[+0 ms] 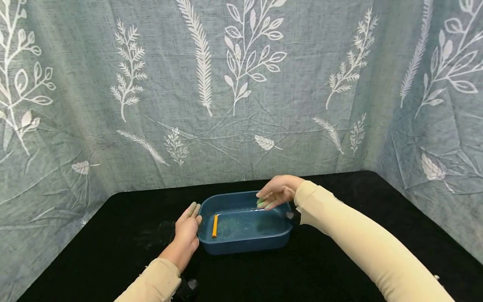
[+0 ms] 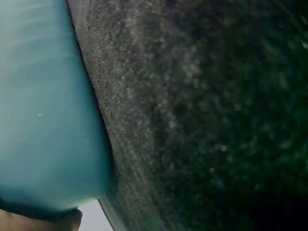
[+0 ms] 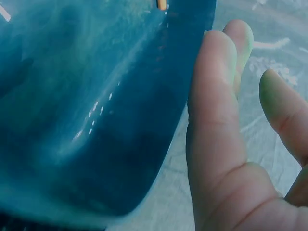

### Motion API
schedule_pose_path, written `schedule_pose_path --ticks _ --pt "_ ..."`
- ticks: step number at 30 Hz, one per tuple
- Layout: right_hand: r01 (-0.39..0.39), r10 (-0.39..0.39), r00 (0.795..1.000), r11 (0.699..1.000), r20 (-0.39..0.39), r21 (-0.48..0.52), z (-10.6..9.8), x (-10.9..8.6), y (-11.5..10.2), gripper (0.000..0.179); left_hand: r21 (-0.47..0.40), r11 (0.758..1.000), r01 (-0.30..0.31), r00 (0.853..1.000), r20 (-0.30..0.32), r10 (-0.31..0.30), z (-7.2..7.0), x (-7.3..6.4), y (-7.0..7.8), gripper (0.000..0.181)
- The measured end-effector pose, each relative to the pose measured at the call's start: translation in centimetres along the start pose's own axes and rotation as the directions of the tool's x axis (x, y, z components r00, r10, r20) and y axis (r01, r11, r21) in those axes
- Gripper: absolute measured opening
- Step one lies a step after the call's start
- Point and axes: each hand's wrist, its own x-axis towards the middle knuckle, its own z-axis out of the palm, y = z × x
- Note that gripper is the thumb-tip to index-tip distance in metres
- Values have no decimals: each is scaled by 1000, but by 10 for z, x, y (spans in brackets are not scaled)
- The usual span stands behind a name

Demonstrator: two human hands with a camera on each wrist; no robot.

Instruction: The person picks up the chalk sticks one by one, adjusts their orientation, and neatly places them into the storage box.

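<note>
A blue rectangular tub [image 1: 247,247] stands on the black tabletop, and an orange stick [image 1: 215,226] lies along its left inner side. Against the tub's left end rests my left hand [image 1: 186,233], fingers extended. In the left wrist view, part of that hand [image 2: 38,222] shows at the tub's edge, beside the smooth outer wall [image 2: 48,120]. My right hand [image 1: 279,191] hovers at the back right of the tub with loosely bent fingers, holding nothing. Green colouring marks its fingertips [image 3: 271,94]. One end of the stick [image 3: 162,4] appears in the right wrist view.
Black cloth [image 1: 124,235] covers the table around the tub. Behind and at both sides hangs a grey-green curtain [image 1: 158,92] with white leaf prints. Pale smudges show on the tub's floor [image 1: 237,228].
</note>
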Motion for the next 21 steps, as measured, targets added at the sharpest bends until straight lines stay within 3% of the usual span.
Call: schedule_pose_path --ticks 21 --pt "102 -102 995 994 3 33 -40 -30 32 50 -7 1000 6 1000 -15 -6 2 1 1 59"
